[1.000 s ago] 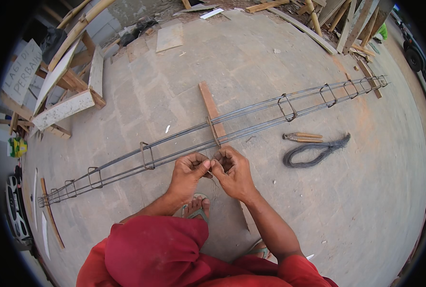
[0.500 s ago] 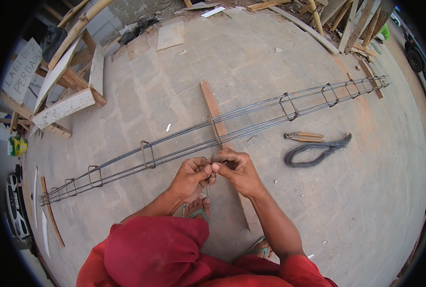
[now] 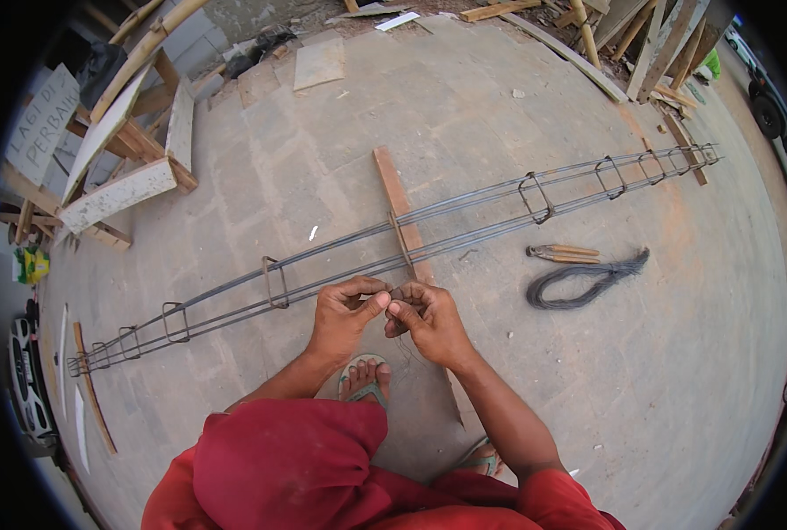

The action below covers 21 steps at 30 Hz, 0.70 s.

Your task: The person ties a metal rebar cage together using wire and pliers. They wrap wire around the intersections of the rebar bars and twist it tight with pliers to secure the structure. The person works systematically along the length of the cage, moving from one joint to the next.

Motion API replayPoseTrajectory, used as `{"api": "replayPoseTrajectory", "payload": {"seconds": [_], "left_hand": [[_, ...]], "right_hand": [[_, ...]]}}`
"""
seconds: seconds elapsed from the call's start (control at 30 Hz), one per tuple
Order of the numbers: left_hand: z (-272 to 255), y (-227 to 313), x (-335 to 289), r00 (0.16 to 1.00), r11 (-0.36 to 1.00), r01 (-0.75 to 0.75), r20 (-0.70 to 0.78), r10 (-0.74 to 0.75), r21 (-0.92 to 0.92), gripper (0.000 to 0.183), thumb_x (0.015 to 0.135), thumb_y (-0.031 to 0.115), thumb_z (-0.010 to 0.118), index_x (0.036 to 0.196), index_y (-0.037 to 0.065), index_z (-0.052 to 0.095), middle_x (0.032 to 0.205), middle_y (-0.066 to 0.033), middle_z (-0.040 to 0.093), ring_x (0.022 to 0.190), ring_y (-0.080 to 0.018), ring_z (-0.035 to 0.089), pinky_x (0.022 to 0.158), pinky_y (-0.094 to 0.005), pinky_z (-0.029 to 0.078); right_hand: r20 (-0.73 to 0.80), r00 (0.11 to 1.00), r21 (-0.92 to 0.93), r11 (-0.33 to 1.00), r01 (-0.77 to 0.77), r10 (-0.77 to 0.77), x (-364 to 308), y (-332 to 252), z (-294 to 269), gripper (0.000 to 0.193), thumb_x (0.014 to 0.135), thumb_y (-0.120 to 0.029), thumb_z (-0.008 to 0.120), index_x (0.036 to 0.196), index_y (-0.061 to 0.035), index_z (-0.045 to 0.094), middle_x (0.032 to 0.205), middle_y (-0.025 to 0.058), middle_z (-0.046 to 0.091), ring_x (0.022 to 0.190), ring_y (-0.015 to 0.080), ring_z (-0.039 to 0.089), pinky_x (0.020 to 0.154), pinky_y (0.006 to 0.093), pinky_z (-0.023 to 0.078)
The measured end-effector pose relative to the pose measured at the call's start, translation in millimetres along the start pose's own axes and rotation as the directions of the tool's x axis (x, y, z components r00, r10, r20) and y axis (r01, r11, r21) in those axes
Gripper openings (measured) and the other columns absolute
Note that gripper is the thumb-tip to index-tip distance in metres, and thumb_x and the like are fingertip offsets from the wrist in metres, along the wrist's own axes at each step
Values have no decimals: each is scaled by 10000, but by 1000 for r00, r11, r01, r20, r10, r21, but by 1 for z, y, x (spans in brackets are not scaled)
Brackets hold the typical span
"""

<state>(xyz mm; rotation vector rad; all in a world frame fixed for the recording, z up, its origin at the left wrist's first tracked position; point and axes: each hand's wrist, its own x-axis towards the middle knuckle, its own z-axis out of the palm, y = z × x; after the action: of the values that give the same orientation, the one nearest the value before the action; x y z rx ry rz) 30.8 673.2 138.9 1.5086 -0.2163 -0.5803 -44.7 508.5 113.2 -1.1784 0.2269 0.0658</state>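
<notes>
My left hand [image 3: 345, 314] and my right hand [image 3: 430, 322] meet fingertip to fingertip in front of me, just on the near side of a long rebar cage [image 3: 323, 252]. Both are closed in a pinch on thin tie wire [image 3: 406, 352], whose fine strands hang faintly below the right fingers; most of it is hidden by the hands. Square stirrups [image 3: 275, 283] stand spaced along the cage's bars. To the right of my hands lie pincers [image 3: 563, 254] with worn handles and a looped bundle of dark tie wire [image 3: 579, 291].
A wooden plank [image 3: 395, 185] runs under the cage's middle; shorter wood strips [image 3: 93, 389] lie beneath its ends. At the far left is a wooden frame [image 3: 119, 199] with a handwritten board. Scrap timber [image 3: 658, 53] leans at the far right. My sandalled foot [image 3: 364, 380] is below my hands.
My left fingers have opened out slightly from a tighter bunch, and both hands have shifted a little. The cage, pincers and wire bundle have stayed put.
</notes>
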Motion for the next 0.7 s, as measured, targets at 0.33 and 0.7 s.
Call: {"api": "replayPoseTrajectory", "payload": {"seconds": [0.33, 0.7], "left_hand": [[-13, -28, -10, 996, 998, -18, -87, 12, -68, 196, 982, 166, 800, 1002, -19, 739, 970, -83, 729, 894, -162, 666, 851, -338, 544], [-9, -20, 0, 973, 924, -79, -231, -11, -374, 132, 1060, 124, 680, 1006, 32, 601, 927, -110, 713, 814, -189, 696, 770, -335, 578]], "right_hand": [[-48, 926, -499, 812, 302, -374, -1, 18, 15, 119, 1036, -67, 692, 1054, 50, 687, 835, 93, 703, 663, 117, 643, 608, 289, 520], [-20, 999, -314, 949, 40, -49, -6, 20, 25, 274, 1080, -238, 661, 1028, 27, 712, 719, 49, 630, 655, 112, 570, 599, 306, 454]]}}
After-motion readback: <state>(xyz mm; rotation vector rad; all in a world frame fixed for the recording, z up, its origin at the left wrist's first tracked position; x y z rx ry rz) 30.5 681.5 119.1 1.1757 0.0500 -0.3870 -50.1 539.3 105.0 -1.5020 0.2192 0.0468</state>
